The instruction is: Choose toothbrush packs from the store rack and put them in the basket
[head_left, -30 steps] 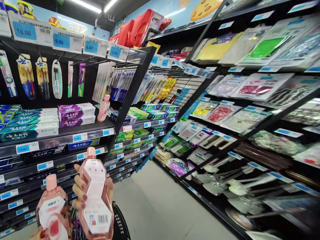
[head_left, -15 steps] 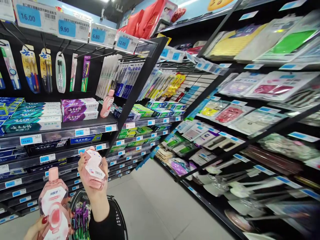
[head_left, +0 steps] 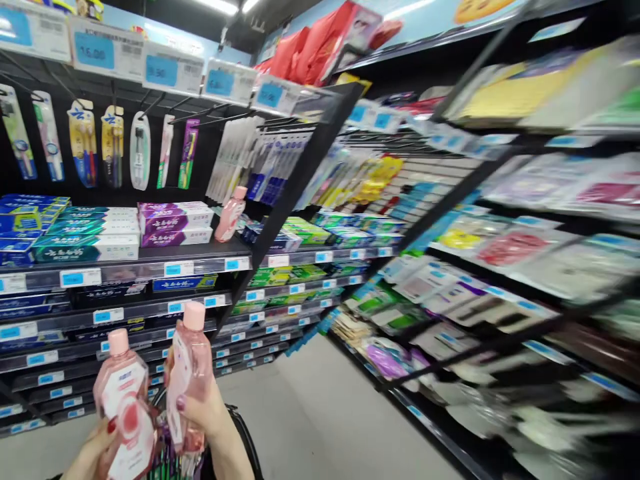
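My left hand (head_left: 95,445) is closed around a pink mouthwash bottle (head_left: 125,407), its white label facing me and its cap up. Just to its right, my right hand (head_left: 205,408) grips a second pink mouthwash bottle (head_left: 197,363), upright with its label turned to the left. The two bottles are side by side. Beneath them is a black shopping basket (head_left: 246,437), mostly hidden by my hands, with purple and green toothbrush packs (head_left: 167,460) in it. A similar pink bottle (head_left: 231,217) stands on the shelf ahead.
Toothpaste boxes (head_left: 90,233) line the shelf (head_left: 155,257) in front, with packaged toothbrushes (head_left: 113,143) hanging above. Price tags run along the edges. To the right, across a grey floor (head_left: 310,413), a rack holds bagged goods (head_left: 510,250), blurred by motion.
My right hand has turned its bottle from tipped to upright, cap up, and brought it closer to the left one. The left bottle has shifted slightly right. The view has swung left.
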A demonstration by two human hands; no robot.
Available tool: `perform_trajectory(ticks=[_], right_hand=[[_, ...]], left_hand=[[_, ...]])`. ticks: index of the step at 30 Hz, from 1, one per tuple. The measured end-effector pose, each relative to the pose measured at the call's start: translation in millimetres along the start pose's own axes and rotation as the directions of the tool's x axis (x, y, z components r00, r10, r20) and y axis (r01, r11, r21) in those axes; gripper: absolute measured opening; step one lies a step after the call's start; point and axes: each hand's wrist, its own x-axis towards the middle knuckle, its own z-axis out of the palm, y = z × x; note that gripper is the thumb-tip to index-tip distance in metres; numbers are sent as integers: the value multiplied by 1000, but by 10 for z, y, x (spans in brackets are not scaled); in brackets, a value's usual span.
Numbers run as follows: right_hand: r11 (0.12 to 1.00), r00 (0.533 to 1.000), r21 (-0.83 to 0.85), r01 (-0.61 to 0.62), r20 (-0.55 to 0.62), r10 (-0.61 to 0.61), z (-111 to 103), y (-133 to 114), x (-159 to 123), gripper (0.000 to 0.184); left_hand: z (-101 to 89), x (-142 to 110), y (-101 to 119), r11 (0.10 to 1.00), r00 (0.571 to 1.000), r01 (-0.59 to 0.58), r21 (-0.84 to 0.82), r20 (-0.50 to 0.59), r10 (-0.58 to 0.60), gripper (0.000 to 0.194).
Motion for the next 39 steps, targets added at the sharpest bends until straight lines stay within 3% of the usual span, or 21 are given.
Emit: perform_trajectory(ticks=[2,5,8,12,16,18,21,25,27,29,33,36,39], right_hand=[[928,991,-372,-12,-125,-38,114,26,-79,84],[784,964,-610,-118,-258,-56,342,138,-149,97],[716,961,-679,-160,-272,-43,486,266,-186,96],[725,978,-670,-158,-210,18,406,313,-198,78],[760,980,-619,-195,-84,183,205,246,-176,63],[693,972,-684,-230,-118,206,150,237,-151,60],[615,975,-757,-219,-159,152,128,299,-96,51],[671,959,-691,-268,-260,115,61,528,43,41],[781,940,-544,-308,-298,163,-15,700,143,38],[889,914,-292,-352,-311,260,-96,891,244,35],[909,881,-155,-387,-352,315,-191,1190,376,27],[921,885,-138,-364,-359,296,-193,1243,365,27],[945,919,-161,-285,-325,222,-160,1136,241,39]], left_hand=[[136,10,-23,995,994,-94,20,53,92,26],[262,73,-42,981,975,-165,107,165,146,44],[292,116,-29,968,961,-230,100,178,210,55],[262,104,24,960,944,-276,55,203,260,58],[149,157,20,986,975,-168,-26,147,170,31],[92,215,-19,990,986,-96,-103,130,109,16],[94,283,-56,984,991,-49,-170,111,69,13],[248,321,31,992,1000,14,-124,24,-11,22],[301,351,105,994,998,64,-87,-22,-66,25],[298,400,157,989,991,130,-65,-34,-133,28],[199,527,149,967,967,254,-29,-18,-255,39],[131,596,88,973,973,229,-6,-31,-230,40],[71,609,40,998,996,58,13,-67,-57,29]])
